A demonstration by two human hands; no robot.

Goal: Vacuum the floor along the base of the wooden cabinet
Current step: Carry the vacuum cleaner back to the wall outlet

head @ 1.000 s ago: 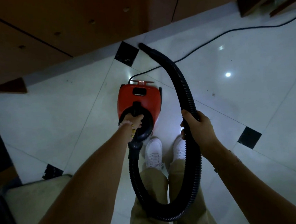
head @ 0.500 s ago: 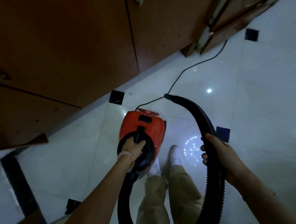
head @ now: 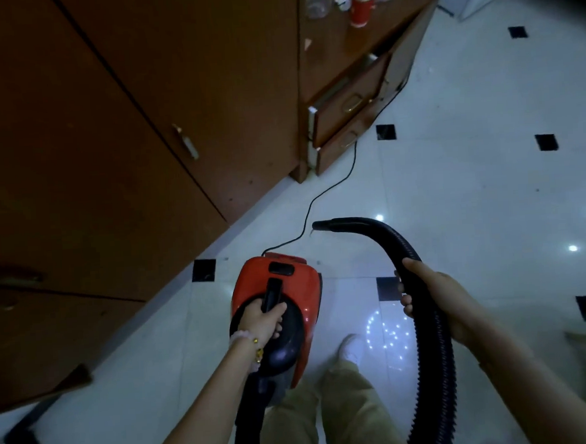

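Red plastic shell, black carry handle: the canister vacuum [head: 279, 305] hangs from the left hand [head: 265, 321], whose fingers are wrapped fully round that handle. The right hand [head: 426, 297] is closed round the black corrugated hose [head: 425, 334] partway along its length.

Key relation: the hose arches up and forward from the right hand, and its open nozzle [head: 321, 225] points left, toward the wooden cabinet [head: 115, 136]. The nozzle lies ahead of and to the left of the right hand, near the cabinet's base but apart from it. Whether the tip touches the floor cannot be told. The cabinet base runs diagonally, from lower left to upper right, so any sweep would in my judgement need to follow that line. The right hand is the one steering the nozzle.

The power cord [head: 330, 188] trails from the vacuum's front along the same strip of floor toward the drawer unit [head: 350, 112]; judged a snag risk.

Surface: glossy white tiled floor [head: 472, 210] with small black inset squares, reflecting ceiling lights. Room dim. A red cup [head: 360, 5] and clear containers stand on the drawer unit's top.
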